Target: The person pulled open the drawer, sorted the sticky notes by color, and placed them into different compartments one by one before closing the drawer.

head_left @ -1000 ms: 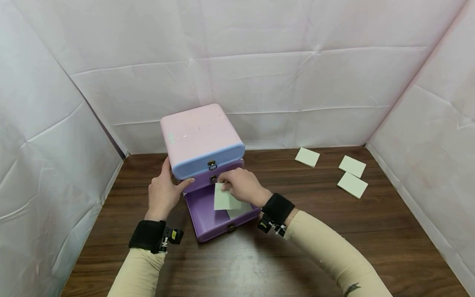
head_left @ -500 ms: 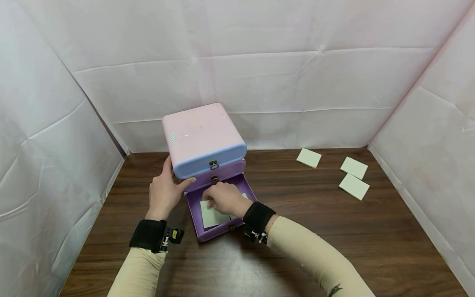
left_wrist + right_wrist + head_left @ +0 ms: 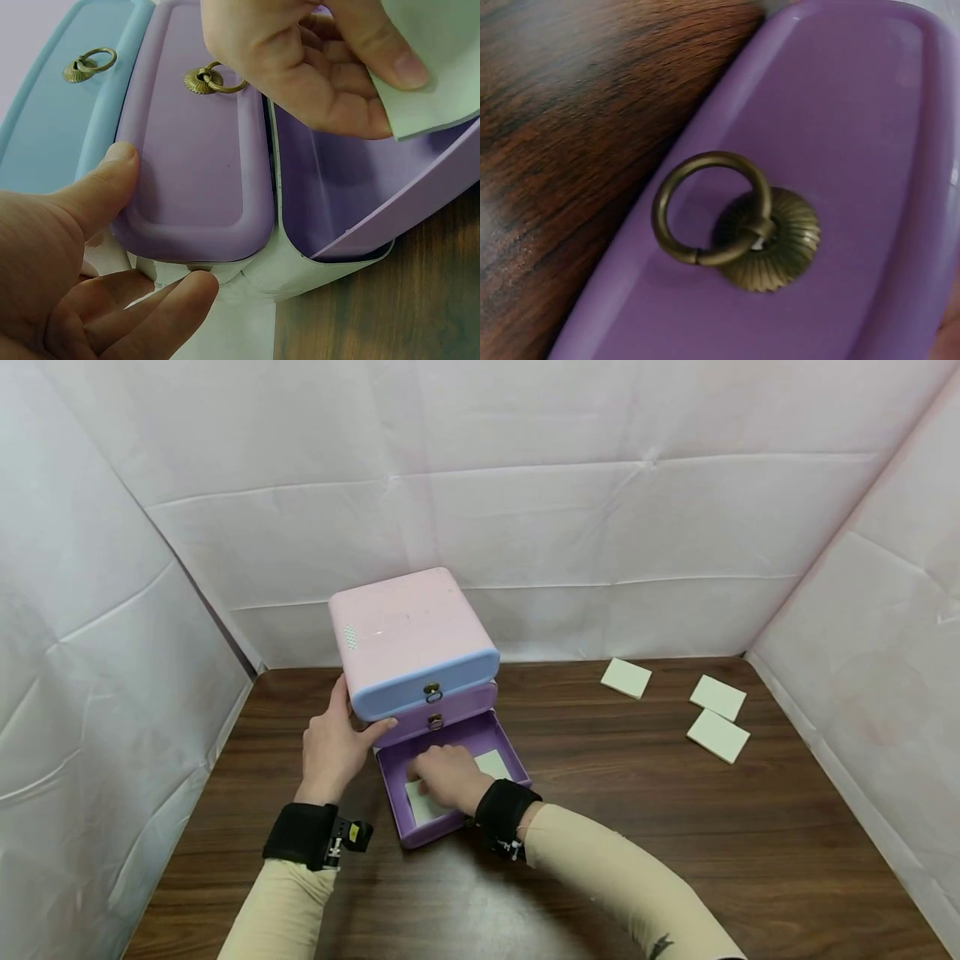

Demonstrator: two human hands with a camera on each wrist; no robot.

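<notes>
Head looks down; wrists close (sharing drawers [image 3: 442, 727]).

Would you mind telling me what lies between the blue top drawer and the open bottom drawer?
The closed purple middle drawer sits between the blue top drawer and the open bottom drawer; the head view shows this.
</notes>
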